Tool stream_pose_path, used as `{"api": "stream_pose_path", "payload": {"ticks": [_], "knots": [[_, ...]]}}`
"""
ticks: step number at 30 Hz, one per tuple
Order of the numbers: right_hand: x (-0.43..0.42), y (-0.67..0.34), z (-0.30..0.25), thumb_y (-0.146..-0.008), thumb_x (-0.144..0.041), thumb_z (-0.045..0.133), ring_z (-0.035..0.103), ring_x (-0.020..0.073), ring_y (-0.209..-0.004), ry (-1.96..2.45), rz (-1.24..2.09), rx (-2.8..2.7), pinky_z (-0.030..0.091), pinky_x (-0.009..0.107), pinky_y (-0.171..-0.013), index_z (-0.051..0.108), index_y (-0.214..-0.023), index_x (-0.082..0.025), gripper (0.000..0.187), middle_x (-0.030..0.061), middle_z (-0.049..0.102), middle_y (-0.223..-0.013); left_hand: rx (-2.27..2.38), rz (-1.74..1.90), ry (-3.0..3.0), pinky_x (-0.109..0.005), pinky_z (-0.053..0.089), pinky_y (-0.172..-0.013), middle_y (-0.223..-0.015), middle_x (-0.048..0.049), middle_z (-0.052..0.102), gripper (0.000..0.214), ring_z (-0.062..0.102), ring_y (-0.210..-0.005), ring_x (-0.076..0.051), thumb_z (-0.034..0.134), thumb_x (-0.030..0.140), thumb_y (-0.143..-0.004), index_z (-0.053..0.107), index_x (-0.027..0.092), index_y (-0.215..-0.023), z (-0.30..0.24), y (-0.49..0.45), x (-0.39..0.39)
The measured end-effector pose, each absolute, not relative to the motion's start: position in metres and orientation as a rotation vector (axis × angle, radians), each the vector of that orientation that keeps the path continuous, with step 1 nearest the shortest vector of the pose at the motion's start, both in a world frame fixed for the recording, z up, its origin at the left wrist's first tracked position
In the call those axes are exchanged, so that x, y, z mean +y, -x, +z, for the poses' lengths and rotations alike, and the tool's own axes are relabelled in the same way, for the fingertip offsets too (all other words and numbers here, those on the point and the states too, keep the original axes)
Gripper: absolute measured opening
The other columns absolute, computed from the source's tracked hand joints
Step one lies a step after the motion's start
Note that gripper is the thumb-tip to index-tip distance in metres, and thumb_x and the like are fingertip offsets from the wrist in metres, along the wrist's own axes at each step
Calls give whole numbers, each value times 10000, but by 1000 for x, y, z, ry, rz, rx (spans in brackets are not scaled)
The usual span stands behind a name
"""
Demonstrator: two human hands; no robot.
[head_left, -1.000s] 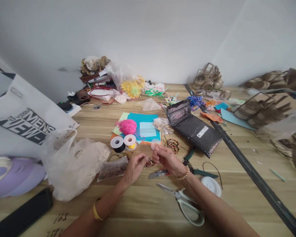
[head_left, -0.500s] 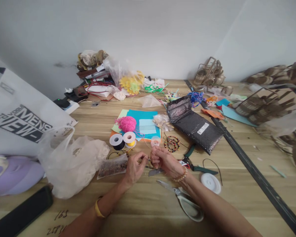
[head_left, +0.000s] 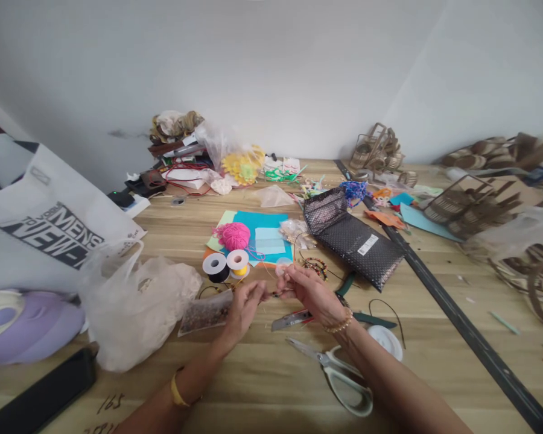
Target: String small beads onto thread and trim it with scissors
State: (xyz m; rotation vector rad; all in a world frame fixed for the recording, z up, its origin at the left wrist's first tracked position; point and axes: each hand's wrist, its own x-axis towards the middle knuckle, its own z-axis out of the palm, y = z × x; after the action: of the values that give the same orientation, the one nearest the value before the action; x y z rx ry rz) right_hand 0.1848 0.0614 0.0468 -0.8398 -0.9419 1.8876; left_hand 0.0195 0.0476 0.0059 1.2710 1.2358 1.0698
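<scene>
Basically, both hands are up over the surface [head_left: 253,386], mid-view, fingertips nearly meeting. L hand [head_left: 244,306] is pinched, thumb to fingers, on one end of a small beaded strand [head_left: 274,295]; R hand [head_left: 314,294] comes in from the other side, fingers curled tight on the other end. Strand sits btwn the two, just a few dark beads showing; exact finger hold too small to tell.

Bead bag [head_left: 204,314] lies flat just beside L hand, outer side. Behind it, black spool [head_left: 217,275] & yellow spool [head_left: 239,271] stand side by side, w/ pink yarn [head_left: 234,235] behind them, partly over teal sheet [head_left: 248,222]. Bracelets [head_left: 317,265] lie behind R hand, partly hidden by it. Knife [head_left: 289,321] is on the near side of R hand, its handle end partly hidden; scissors [head_left: 328,360] nearer still, beside R forearm. Pliers [head_left: 374,319] & white spool [head_left: 386,342] are on that forearm's outer side. Black mailer [head_left: 362,241] lies farther back, rt. Plastic bag [head_left: 138,313] & phone [head_left: 49,389] are off left.
</scene>
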Motion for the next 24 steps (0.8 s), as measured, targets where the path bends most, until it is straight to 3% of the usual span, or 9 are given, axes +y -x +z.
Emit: {"api": "stream_pose_path", "payload": {"ticks": [5, 12, 21, 24], "knots": [[56, -179, 53, -747, -475, 674, 597, 132, -630, 817, 1864, -998, 497, 250, -585, 533, -704, -174, 335, 20, 634, -730, 1032, 894, -1116, -262, 368, -606, -578, -21, 572, 452, 482, -595, -143, 648, 571, -686, 697, 122, -678, 5, -28, 41], [46, -173, 59, -788, -502, 622, 632, 165, -739, 820, 1835, -1134, 514, 272, -630, 553, -736, -176, 337, 48, 662, -796, 842, 908, -929, -261, 344, -666, -822, -48, 671, 352, 516, -765, -174, 709, 397, -693, 723, 193, -979, 4, -29, 37], [48, -179, 60, -785, -443, 655, 615, 137, -728, 791, 1841, -1109, 509, 227, -602, 565, -728, -168, 295, 35, 654, -819, 734, 921, -652, -257, 321, -650, -907, -57, 687, 234, 519, -764, -152, 724, 345, -709, 742, 193, -886, 9, -27, 41], [49, -181, 61, -778, -435, 668, 609, 130, -714, 790, 1856, -1068, 500, 214, -586, 573, -732, -169, 285, 27, 646, -812, 730, 939, -564, -253, 327, -658, -913, -46, 687, 218, 528, -777, -145, 772, 322, -655, 748, 192, -827, 16, -27, 41]]}}
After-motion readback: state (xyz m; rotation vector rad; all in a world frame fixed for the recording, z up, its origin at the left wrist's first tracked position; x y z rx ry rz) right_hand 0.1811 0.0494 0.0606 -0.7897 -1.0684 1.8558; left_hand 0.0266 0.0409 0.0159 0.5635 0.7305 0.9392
